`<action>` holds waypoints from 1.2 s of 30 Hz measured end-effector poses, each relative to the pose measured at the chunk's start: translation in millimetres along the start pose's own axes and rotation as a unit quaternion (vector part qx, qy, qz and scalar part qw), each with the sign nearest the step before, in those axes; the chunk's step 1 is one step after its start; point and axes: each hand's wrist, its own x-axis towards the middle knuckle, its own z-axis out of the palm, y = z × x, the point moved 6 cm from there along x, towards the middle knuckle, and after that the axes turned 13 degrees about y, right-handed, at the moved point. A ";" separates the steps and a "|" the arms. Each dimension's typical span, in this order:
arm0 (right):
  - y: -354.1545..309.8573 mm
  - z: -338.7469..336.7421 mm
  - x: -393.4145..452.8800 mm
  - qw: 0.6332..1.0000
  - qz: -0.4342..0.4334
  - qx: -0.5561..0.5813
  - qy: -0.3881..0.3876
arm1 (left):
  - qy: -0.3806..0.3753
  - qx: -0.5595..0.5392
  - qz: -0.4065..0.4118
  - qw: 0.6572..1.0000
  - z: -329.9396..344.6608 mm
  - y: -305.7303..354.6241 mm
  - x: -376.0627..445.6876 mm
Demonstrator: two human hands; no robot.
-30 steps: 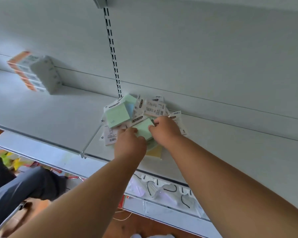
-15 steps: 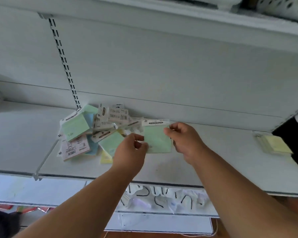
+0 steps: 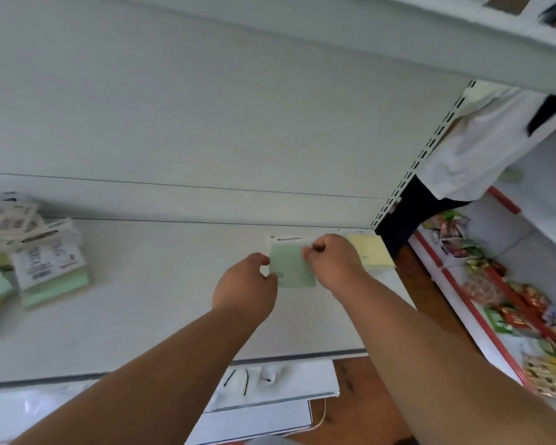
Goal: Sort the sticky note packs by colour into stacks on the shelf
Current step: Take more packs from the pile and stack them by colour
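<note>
Head view: left hand [image 3: 244, 285] and right hand [image 3: 333, 263] pinching opposite edges of a pale green sticky note pack [image 3: 290, 264], white header card on top, held over the white shelf [image 3: 161, 303]. Just right, a yellow pack stack [image 3: 373, 252]. Far left, the jumbled unsorted packs [image 3: 32, 252].

A jumbled pile of packs [image 3: 36, 252] lies at the far left of the shelf [image 3: 161, 316], well apart from a stack of packs [image 3: 371, 252] at its far right, against the back panel [image 3: 206, 107]. Between them, nearer the stack, one pack [image 3: 289, 268] sits between the left hand [image 3: 244, 290] and right hand [image 3: 331, 261]. Beyond the shelf's right end stands another rack [image 3: 511, 300] carrying goods.
</note>
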 end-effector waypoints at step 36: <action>-240.9 215.0 -137.5 0.967 -0.174 0.014 -0.183 | 0.178 0.129 -0.114 0.969 -233.1 -202.2 4.7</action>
